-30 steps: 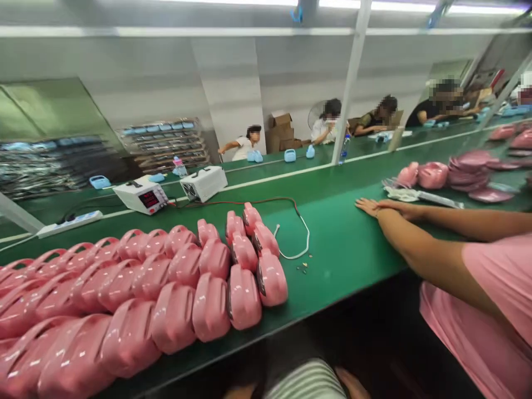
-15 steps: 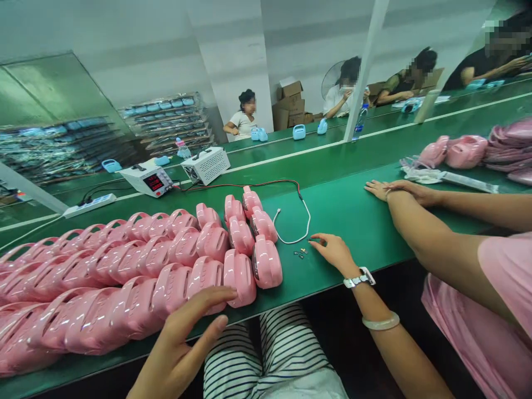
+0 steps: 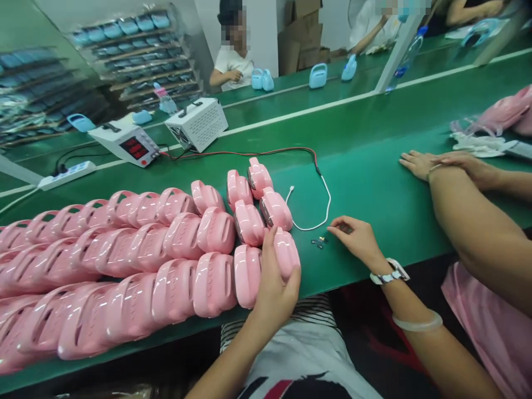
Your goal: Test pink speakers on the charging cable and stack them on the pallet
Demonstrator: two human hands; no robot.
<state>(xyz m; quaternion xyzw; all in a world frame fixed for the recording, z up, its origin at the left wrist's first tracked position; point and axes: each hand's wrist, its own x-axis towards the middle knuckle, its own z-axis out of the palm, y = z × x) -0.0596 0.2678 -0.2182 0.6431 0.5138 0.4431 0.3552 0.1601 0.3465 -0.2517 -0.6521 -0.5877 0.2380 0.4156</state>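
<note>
My left hand (image 3: pixel 272 282) is wrapped round the nearest pink plastic shell (image 3: pixel 286 252) at the right end of the front row. Long rows of several pink shells (image 3: pixel 137 249) stretch away to the left over the green belt (image 3: pixel 374 138). My right hand (image 3: pixel 357 239), with a watch and a bangle on the wrist, rests on the belt with curled fingers beside some tiny metal parts (image 3: pixel 319 241). A white cable (image 3: pixel 316 224) loops just above them. Whether the right fingertips hold anything is hidden.
A co-worker in pink has crossed arms (image 3: pixel 457 172) on the belt at right. A power supply (image 3: pixel 127 144) and a white box (image 3: pixel 199 123) stand behind the shells, with a power strip (image 3: pixel 66 173). Blue units (image 3: pixel 318 75) and other people are across the line.
My left hand moved forward from hovering over the front row and closed on the end shell. My right hand shifted slightly right beside the small parts. The view tilted down.
</note>
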